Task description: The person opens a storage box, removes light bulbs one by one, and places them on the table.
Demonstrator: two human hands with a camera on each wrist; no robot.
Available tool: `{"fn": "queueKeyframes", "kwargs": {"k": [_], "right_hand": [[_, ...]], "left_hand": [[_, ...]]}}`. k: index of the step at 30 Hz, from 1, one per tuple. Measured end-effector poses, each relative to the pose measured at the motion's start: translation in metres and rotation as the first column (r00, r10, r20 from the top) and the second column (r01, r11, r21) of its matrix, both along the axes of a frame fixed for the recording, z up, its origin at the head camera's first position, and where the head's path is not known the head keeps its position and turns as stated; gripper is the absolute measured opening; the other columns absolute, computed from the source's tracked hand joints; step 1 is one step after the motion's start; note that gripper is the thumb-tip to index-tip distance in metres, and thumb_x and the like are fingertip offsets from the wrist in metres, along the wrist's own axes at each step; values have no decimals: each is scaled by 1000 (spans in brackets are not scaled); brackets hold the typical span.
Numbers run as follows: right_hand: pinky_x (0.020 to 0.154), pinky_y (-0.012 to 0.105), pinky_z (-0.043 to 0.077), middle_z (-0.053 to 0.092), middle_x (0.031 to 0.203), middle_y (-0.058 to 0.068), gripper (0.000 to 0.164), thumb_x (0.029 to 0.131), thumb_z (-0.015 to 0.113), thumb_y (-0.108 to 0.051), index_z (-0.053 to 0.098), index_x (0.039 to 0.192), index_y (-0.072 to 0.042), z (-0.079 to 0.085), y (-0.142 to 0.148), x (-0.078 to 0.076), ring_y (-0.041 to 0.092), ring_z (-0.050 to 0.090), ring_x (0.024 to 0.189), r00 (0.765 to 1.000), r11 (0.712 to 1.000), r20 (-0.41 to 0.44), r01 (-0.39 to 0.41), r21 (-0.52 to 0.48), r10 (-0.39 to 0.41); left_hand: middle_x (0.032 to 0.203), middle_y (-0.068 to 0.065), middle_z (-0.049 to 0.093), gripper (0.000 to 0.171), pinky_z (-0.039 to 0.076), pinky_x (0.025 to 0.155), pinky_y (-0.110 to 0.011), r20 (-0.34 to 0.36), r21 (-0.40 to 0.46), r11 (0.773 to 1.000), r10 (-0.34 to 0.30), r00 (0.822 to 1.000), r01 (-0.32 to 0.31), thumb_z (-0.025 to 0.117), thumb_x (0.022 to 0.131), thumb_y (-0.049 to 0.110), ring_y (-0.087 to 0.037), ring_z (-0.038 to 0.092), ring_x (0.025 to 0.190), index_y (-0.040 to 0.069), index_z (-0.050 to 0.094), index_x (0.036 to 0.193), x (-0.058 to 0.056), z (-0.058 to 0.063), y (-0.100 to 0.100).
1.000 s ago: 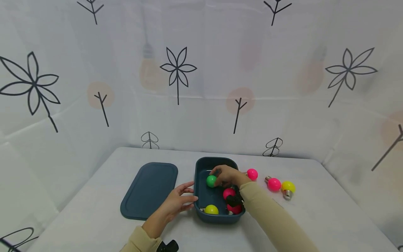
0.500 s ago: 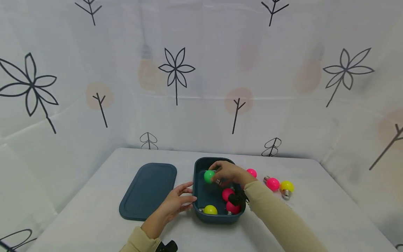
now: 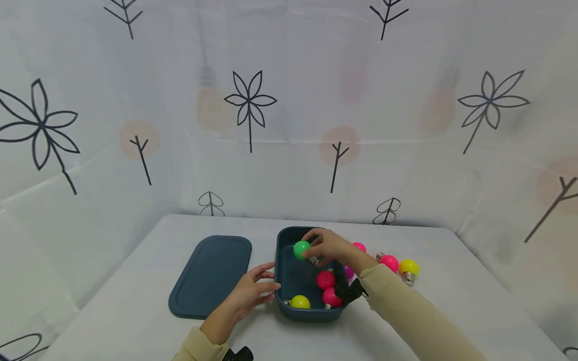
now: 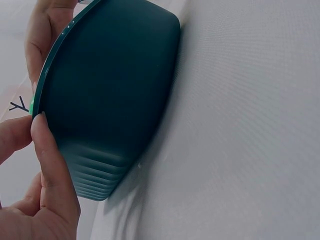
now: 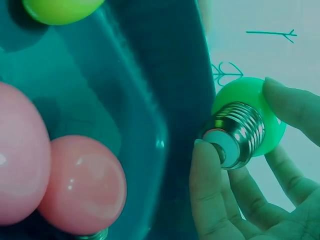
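My right hand (image 3: 331, 248) holds a green light bulb (image 3: 301, 249) between thumb and fingers, over the far part of a dark blue-green box (image 3: 311, 315). In the right wrist view, the bulb's silver screw base (image 5: 237, 132) points toward the camera, with the fingertips on the glass and at the base. My left hand (image 3: 253, 291) stands beside the box with extended fingers, its fingertips (image 4: 42, 125) touching the rim. Inside the box lie two red-pink bulbs (image 3: 325, 280) on the right and a yellow bulb (image 3: 300, 302) at the near left.
Left of the box, a matching flat lid (image 3: 212, 276) lies on the white table (image 3: 370, 331). To the right are pink bulbs (image 3: 389, 263), a yellow bulb (image 3: 409, 267) and a purple one (image 3: 349, 272) partly hidden by my right wrist. A patterned cloth (image 3: 289, 175) hangs behind.
My right hand has lifted the green bulb from low in the box toward its far part, and the wrist has shifted right, uncovering the purple bulb. The left hand stays at the rim.
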State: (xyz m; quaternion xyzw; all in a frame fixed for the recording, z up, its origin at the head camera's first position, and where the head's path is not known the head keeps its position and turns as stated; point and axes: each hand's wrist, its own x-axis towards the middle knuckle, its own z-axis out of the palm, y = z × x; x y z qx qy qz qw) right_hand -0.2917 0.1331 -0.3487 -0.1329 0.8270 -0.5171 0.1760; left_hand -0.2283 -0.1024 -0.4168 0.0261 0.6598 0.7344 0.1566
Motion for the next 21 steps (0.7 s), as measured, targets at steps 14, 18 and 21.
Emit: {"fn": "queueKeyframes", "kwargs": {"k": [14, 18, 21], "right_hand": [[64, 37, 55, 58, 99, 14, 42, 81, 73, -13, 53, 116, -2, 2, 20, 12, 22, 62, 77, 987, 990, -88, 140, 26, -138], [64, 36, 55, 56, 99, 15, 43, 81, 73, -15, 52, 117, -1, 2, 27, 17, 22, 62, 76, 982, 986, -110, 158, 42, -153], [63, 36, 55, 56, 98, 15, 44, 81, 74, -16, 53, 117, -2, 2, 32, 20, 21, 62, 74, 977, 984, -131, 173, 47, -166]], "left_hand": [[108, -10, 49, 67, 54, 76, -32, -12, -3, 1000, 5, 1000, -5, 72, 80, 5, -15, 60, 81, 5, 41, 139, 0, -1, -1], [108, -10, 49, 67, 53, 75, -32, -12, 3, 1000, 5, 1000, -5, 72, 80, 5, -15, 59, 80, 5, 41, 139, 0, -1, -1], [108, -10, 49, 66, 54, 75, -31, -10, 1, 1000, 6, 1000, -6, 71, 80, 3, -15, 60, 80, 4, 41, 139, 1, -1, 0]]}}
